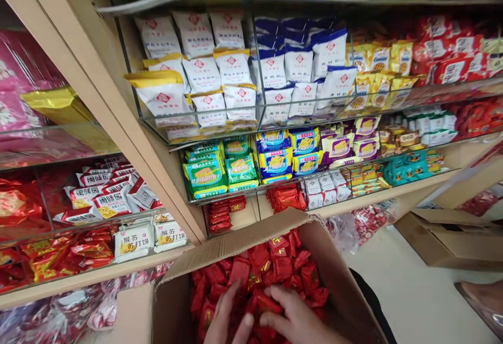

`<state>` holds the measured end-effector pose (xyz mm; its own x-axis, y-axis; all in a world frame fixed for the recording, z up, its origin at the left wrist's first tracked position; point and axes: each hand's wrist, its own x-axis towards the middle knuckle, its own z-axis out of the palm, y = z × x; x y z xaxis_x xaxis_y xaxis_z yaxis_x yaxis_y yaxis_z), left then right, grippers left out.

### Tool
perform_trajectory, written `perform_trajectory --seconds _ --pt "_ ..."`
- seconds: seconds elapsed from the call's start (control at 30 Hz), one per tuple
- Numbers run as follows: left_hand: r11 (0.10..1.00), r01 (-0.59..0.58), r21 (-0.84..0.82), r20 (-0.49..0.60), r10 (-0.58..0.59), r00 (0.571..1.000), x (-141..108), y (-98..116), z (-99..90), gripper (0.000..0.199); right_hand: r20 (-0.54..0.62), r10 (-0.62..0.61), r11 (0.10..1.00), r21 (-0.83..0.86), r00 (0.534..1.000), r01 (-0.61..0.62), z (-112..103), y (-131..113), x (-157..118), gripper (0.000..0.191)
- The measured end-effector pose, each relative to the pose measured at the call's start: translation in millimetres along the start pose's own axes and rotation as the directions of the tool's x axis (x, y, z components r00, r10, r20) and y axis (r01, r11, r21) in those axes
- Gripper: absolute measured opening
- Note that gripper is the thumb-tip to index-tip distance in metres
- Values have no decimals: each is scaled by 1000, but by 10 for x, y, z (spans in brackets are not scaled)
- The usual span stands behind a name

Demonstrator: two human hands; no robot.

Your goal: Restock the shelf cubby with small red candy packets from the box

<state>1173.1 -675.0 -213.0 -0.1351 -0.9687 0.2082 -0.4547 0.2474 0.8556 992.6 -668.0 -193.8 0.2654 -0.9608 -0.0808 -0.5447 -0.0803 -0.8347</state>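
Note:
An open cardboard box in front of me holds a heap of small red wrapped packets with gold print. Both my hands reach down into it. My left hand lies among the packets on the left, its thumb and fingers apart. Close beside it, my right hand has its fingers and thumb curved about one red packet. The lower part of each hand is cut off by the bottom of the view.
Glass-fronted shelves hold white snack packets, green biscuit packets and stacked red packets just behind the box. A wooden upright divides the shelves. Another cardboard box and a shoe are on the floor at right.

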Motion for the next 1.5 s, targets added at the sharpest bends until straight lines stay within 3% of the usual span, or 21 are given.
perform_trajectory --seconds 0.07,0.17,0.27,0.4,0.5,0.6,0.7,0.83,0.93,1.0,1.07,1.1,1.17,1.23,1.3,1.37,1.5 --pt "977 173 -123 195 -147 970 83 217 -18 30 -58 -12 986 167 998 22 1 -193 -21 27" --pt "926 292 -239 114 -272 955 196 451 -11 33 -220 39 961 274 975 23 105 -327 -6 29" --pt "903 334 -270 45 -334 941 210 513 52 34 -417 200 934 356 887 -44 242 -306 30 32" --pt "854 404 -328 18 -422 906 149 506 102 36 -471 325 893 438 820 -102 303 -229 70 37" --pt "918 335 -212 -29 -349 937 133 511 71 36 -496 331 892 442 803 -95 307 -180 76 39" --pt "953 293 -71 0 -294 956 128 491 21 37 -485 306 873 487 819 -37 335 -124 55 39" --pt "968 249 20 -8 -248 969 98 436 -10 36 -403 276 825 565 873 1 330 -114 9 37" --pt "980 92 174 -46 -85 995 54 420 -86 31 -129 111 815 579 985 -16 175 -272 -92 24" --pt "965 -78 252 24 74 997 106 505 -294 28 20 71 879 471 997 -72 -63 -477 -128 32" --pt "933 -210 292 72 197 978 227 568 -518 27 -68 26 949 315 997 -3 -282 -619 -75 31" --pt "860 -286 424 30 302 953 425 594 -759 26 -207 -129 987 71 970 146 -526 -742 67 29" --pt "810 -267 523 12 306 952 544 586 -865 28 -245 -223 975 -68 943 213 -640 -790 174 26" --pt "715 -168 679 67 167 984 787 525 -1013 34 -192 -346 909 -313 918 276 -811 -847 452 21" --pt "681 -118 723 150 12 989 982 423 -1065 39 -75 -263 856 -477 962 197 -873 -842 791 19" --pt "676 -67 734 158 -73 985 1086 315 -1047 43 -10 -63 822 -568 998 46 -827 -783 1152 18" --pt "677 -30 736 145 -114 983 1102 237 -1008 43 -8 105 795 -600 994 -89 -720 -690 1501 18" --pt "678 9 735 134 -159 978 1033 198 -982 38 -59 281 765 -590 958 -260 -512 -496 2063 20"
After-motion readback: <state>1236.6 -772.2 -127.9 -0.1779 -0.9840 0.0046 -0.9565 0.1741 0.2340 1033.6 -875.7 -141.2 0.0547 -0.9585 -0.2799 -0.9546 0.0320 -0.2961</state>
